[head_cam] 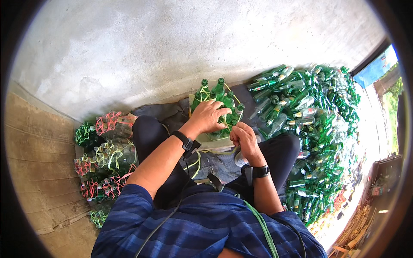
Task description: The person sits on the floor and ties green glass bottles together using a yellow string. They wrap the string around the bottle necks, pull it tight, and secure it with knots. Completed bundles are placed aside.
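Note:
Before me stands an upright cluster of green glass bottles (218,89), with pale yellow-green plastic strap (227,86) running among the necks. My left hand (209,116) lies over the near left bottles, thumb and fingers spread across their tops. Whether it grips a bottle or strap is hidden beneath the palm. At the cluster's near right corner, my right hand (244,138) is closed, with a bit of strap seeming to run into its fingers. A loose length of strap (197,164) trails on the ground between my legs.
A large heap of loose green and clear bottles (309,129) fills the right side. Bottle bundles tied with pink and green strap (111,154) stand at left beside cardboard (42,161). A pale wall (193,42) rises behind. A clear bottle (240,159) lies under my right wrist.

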Available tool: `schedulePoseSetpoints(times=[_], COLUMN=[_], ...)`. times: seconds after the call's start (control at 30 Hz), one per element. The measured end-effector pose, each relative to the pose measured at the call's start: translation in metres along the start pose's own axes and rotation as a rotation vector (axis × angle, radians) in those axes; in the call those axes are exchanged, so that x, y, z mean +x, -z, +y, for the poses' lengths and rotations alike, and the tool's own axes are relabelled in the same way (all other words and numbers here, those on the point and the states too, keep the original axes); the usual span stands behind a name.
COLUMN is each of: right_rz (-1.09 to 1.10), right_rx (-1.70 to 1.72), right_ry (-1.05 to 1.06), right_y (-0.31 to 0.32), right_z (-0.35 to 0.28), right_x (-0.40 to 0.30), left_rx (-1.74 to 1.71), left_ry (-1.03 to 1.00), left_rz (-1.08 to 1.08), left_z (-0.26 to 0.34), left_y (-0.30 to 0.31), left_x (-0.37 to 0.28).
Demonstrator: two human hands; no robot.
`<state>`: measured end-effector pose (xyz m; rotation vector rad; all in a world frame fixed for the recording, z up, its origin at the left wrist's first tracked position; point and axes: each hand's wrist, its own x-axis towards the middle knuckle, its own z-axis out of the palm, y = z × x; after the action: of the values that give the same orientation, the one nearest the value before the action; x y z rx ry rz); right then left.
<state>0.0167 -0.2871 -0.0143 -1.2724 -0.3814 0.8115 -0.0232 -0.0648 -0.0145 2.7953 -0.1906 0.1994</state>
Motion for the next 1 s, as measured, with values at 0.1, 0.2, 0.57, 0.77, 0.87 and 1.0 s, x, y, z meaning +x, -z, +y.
schedulePoseSetpoints(times=[0.1,0.2,0.57,0.77,0.87,1.0], right_rz=[0.008,0.025,-0.019,0.176,0.244,0.309], right_rx=[0.02,-0.018,-0.021,0.283,0.221,0.139], right_ry=[-0.039,-0.097,-0.102,-0.016,-0.026,-0.031], right_y=[-0.001,0.0,0.022,0.039,0.041,0.049], right_z=[-0.004,-0.013,-0.065,-0.034,-0.032,-0.025], right_x=[0.0,-0.002,0.04,0.058,0.061,0.064], left_rx=[0.005,-0.011,-0.132,-0.092,-0.089,-0.122], left_ry=[0.005,0.002,-0.058,-0.053,-0.035,-0.003], left_rz=[-0.005,-0.004,0.094,0.215,0.213,0.205], left_z=[-0.001,-0.002,-0.007,0.0,0.003,0.003], left_y=[-0.001,-0.002,-0.014,-0.028,-0.027,-0.028], left_x=[-0.001,-0.001,0.0,-0.006,-0.006,-0.004])
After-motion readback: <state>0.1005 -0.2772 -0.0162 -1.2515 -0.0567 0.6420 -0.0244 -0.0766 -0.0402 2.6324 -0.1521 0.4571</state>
